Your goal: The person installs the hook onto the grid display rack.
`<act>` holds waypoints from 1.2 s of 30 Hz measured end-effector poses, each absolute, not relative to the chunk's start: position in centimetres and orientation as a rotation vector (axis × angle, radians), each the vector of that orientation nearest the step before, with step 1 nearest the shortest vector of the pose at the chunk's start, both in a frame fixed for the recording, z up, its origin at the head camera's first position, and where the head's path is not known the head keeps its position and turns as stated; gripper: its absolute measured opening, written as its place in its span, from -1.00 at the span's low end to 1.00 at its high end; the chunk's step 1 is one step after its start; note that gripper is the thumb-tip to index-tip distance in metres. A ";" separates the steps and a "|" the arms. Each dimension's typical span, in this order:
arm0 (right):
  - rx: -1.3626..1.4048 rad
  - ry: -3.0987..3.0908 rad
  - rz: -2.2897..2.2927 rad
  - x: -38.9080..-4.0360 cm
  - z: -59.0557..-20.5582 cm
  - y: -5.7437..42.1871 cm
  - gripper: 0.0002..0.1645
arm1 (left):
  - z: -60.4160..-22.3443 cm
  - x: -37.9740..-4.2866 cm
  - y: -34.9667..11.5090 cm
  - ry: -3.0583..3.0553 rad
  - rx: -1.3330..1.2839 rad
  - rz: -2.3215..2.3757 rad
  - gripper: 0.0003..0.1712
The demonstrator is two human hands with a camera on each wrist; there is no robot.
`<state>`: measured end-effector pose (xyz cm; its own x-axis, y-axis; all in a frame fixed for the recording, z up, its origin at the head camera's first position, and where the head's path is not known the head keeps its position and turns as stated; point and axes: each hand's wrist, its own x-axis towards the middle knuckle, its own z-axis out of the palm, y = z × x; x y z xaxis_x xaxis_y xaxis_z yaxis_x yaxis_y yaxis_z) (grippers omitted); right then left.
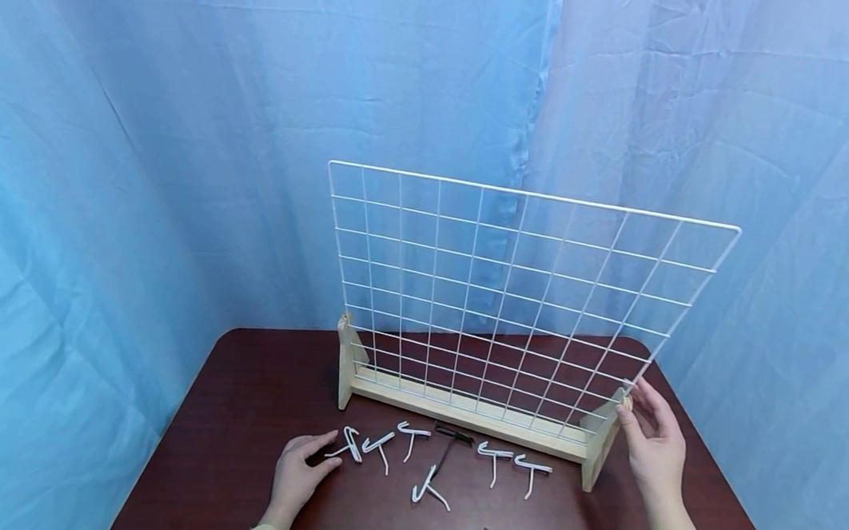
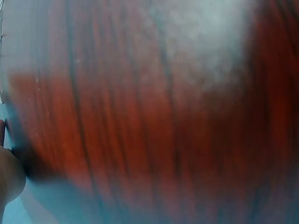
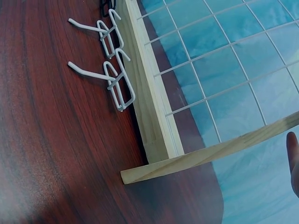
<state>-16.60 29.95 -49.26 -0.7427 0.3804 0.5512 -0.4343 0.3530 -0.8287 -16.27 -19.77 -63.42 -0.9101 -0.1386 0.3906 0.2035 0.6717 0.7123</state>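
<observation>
The wooden stand [image 1: 474, 418] is being gripped by the right hand [image 1: 659, 453], while the left hand [image 1: 297, 470] is being held apart from it.
In front of the stand's left end, the left hand is being held low, its forefinger and thumb being stretched forward with a gap between their tips. At the stand's right upright, the top is being pinched, the thumb being set on the near side and the fingers being bent behind.
</observation>
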 end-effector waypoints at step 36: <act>0.015 -1.823 1.538 -16.8 -49.9 29.6 -0.43 | -63.7 -16.5 -18.9 -2.442 -0.101 -0.980 -0.61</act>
